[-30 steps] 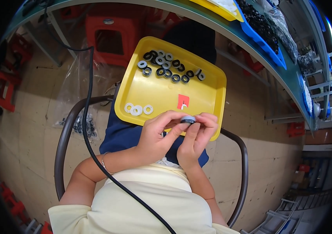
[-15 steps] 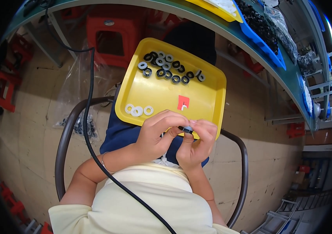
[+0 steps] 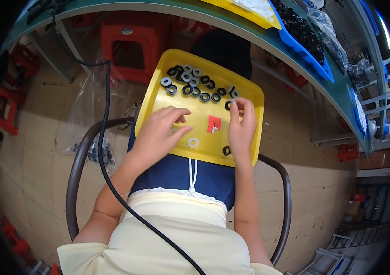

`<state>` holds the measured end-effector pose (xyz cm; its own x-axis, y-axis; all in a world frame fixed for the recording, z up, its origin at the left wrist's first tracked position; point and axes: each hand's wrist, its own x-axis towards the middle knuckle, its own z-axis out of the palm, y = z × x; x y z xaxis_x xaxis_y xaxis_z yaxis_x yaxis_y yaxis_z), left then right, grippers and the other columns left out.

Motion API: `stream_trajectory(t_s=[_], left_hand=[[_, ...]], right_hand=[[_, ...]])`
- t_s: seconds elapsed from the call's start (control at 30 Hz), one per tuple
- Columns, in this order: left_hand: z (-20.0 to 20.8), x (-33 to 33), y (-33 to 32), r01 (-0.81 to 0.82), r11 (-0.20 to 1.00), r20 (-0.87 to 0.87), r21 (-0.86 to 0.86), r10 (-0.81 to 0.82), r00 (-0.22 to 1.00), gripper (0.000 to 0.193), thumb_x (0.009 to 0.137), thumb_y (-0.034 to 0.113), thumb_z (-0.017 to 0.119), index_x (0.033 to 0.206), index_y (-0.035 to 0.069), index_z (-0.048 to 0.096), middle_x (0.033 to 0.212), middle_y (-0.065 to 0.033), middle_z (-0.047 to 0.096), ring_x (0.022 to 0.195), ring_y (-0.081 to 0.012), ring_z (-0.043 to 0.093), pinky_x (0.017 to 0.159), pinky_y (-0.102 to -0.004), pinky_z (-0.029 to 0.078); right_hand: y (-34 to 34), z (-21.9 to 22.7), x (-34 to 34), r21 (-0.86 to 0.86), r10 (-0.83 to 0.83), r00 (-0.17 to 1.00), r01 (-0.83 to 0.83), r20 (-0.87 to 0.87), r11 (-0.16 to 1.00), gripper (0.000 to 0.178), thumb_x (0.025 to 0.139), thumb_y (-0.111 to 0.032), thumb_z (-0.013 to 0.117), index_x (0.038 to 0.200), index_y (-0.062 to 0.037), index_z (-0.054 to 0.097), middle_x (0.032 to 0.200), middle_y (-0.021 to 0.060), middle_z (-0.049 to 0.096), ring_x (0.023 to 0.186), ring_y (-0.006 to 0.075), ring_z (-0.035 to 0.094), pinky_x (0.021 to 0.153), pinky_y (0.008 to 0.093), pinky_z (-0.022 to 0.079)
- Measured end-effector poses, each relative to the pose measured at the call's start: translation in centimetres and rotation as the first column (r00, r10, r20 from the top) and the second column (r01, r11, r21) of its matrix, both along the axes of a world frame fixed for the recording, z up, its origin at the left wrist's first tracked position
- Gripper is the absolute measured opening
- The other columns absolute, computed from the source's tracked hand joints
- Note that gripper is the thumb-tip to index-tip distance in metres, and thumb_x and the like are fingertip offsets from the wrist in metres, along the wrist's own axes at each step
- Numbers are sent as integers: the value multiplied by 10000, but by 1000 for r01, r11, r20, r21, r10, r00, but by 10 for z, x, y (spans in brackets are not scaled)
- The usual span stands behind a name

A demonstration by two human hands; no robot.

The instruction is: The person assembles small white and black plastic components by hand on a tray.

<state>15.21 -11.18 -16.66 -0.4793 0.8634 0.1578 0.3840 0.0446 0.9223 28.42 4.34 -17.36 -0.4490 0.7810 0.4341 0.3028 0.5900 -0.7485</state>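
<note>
The yellow tray [image 3: 158,98] rests on my lap with rings in it. My left hand [image 3: 160,133] is over its near left part, thumb and fingers apart; a white flat washer shows partly between them. Just right of the thumb lies another white washer [image 3: 193,142]. At the right side my right hand [image 3: 243,126] has thumb and forefinger pinched together at a black ring [image 3: 228,106], partly covered by the thumb. A second black ring [image 3: 226,150] lies by the tray's near edge. Several black and grey rings [image 3: 187,90] are grouped at the far side.
A red paper tag [image 3: 214,123] with a small white piece lies mid-tray. A black cable [image 3: 108,105] hangs in front on the left. Beyond is a green-topped table [image 3: 126,6] with yellow and blue bins. A red stool [image 3: 135,43] and a bag of rings [image 3: 96,149] are on the floor.
My hands have parted from the black piece they held together near the tray's front. The left went to the white washers, the right out to the tray's right side. A white washer now lies further right.
</note>
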Motion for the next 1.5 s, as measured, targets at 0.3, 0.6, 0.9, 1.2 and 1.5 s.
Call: stream_trajectory(t_s=[0.3,0.6,0.9,1.2,1.5], left_hand=[[-7,-16,-11,10,988,-598,-155,-102,795,281,748,152,705,1001,52,634,929,-87,590,993,-272,492,867,-362,410],[-11,-10,-8,60,979,-542,-197,-160,825,234,721,81,704,928,65,596,894,-82,552,963,-265,471,879,-356,395],[-10,10,3,174,981,46,-87,-171,984,203,779,49,690,958,40,595,852,-62,594,810,-168,588,699,-275,493],[-6,25,5,271,962,717,30,-209,665,177,857,64,650,1017,15,591,939,-55,610,837,-130,631,704,-228,518],[-8,21,5,252,960,829,124,-239,505,232,924,136,570,1111,0,569,1036,-91,622,950,-185,647,793,-256,521]], right_hand=[[72,-3,-18,135,-50,990,32,129,990,209,919,-147,525,1046,7,589,929,141,604,907,257,585,774,346,455],[6,14,70,-201,233,808,-145,542,969,235,833,-150,641,1032,-30,607,920,104,600,894,254,552,755,334,463],[-15,2,78,-167,226,739,-154,634,974,235,737,-122,723,883,-6,580,920,117,550,939,287,491,810,354,437],[-26,0,74,-267,212,830,-80,516,960,194,784,-106,687,887,12,573,878,140,607,818,293,586,738,372,467],[-35,-4,60,-388,231,964,-164,132,907,174,879,-65,611,1024,29,592,1027,113,547,804,209,609,724,292,509]])
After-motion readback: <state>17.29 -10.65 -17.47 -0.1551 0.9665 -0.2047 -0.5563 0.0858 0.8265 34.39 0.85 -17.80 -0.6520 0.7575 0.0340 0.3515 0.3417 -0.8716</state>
